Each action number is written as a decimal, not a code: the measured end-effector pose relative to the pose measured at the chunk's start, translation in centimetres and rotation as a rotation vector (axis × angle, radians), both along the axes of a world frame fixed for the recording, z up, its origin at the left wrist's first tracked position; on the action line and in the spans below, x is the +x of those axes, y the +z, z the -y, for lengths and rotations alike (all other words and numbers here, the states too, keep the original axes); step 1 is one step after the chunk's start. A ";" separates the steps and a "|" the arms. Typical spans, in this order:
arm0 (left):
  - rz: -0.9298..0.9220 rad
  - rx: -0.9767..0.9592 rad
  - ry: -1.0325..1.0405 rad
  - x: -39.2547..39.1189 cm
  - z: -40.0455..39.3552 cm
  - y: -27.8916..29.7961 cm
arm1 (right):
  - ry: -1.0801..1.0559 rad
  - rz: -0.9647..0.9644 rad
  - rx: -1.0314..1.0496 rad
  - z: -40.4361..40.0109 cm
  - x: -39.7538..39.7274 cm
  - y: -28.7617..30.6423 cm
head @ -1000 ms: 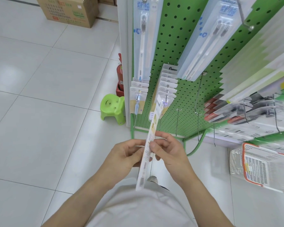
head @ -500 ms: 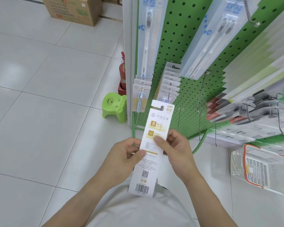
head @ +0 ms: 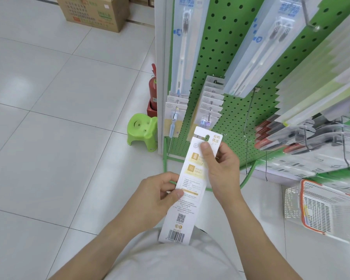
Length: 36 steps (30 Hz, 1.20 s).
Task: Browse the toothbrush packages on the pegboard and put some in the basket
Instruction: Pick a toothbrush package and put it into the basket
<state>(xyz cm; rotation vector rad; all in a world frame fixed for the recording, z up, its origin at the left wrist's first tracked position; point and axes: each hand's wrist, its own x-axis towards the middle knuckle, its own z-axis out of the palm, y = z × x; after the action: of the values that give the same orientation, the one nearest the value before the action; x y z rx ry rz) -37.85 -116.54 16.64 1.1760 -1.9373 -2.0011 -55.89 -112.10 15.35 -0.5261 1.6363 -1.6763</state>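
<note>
Hands, left [head: 160,196] and right [head: 220,168], pinch upright toothbrush package [head: 190,186], hang-hole end toward pegboard [head: 236,63].

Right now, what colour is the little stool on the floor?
Bright green: the stool shows best in the head view.

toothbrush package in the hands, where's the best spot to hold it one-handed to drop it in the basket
Probably the upper third of the toothbrush package, pinched thumb-on-face from its right edge, as the right hand does now. It is a long, flat, thin card, so a face-and-back pinch fits, and the basket lies to the right. The left hand at mid-length could then let go.
</note>
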 end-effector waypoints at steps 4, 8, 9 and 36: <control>0.004 0.000 0.017 0.3 -0.1 -0.2 | 0.081 0.010 0.018 0.0 0.1 -0.2; 0.026 -0.033 0.022 0.5 -0.2 -0.3 | 0.187 -0.010 0.083 -0.2 0.2 -0.3; 0.031 -0.039 0.023 0.6 -0.1 -0.4 | 0.212 -0.018 0.101 -0.3 0.4 -0.3; -0.149 -0.217 0.303 -1.5 4.6 2.1 | 0.617 0.090 -0.056 -2.9 4.0 -1.1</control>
<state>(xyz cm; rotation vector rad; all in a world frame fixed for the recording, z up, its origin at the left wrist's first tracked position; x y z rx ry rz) -39.35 -121.18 18.78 1.1491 -1.7326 -1.6318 -51.86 -109.19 14.28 -0.8664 1.1968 -1.2612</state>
